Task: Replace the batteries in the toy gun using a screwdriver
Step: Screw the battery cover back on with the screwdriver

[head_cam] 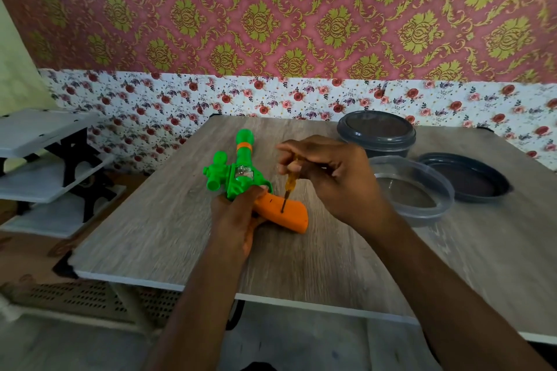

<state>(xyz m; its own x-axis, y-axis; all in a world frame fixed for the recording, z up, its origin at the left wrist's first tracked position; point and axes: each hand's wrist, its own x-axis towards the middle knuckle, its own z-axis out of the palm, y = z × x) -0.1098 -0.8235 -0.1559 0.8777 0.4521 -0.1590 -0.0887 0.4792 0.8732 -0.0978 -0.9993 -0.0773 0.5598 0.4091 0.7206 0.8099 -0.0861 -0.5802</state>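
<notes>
The toy gun [241, 172] lies on the bench [168, 220], left of centre, with its green barrel pointing away from the person and its orange handle [289, 215] angled toward the near right. The left hand [238, 220] grips the toy gun where the green body meets the orange handle; the fingers are curled round it, and the grip holds the toy against the bench surface. The right hand [334, 172] is above and to the right of the orange handle. Its grip is closed on the screwdriver [290, 182], with the fingertips pinching the amber handle near its top. The screwdriver stands nearly upright, leaning slightly, and its dark tip touches the upper face of the orange handle. A small pale patch on the green body is too blurred to read. Three round items stand to the right of the hands. A dark grey tub [376, 141] sits at the far edge with its lid fitted; its contents cannot be determined. Just in front of it is a clear container [446, 190], open at the top, through whose base the bench grain is visible. Beside that, further right, a shallow dark lid [500, 182] lies flat. A white shelf unit [45, 129] stands off the bench to the left.
</notes>
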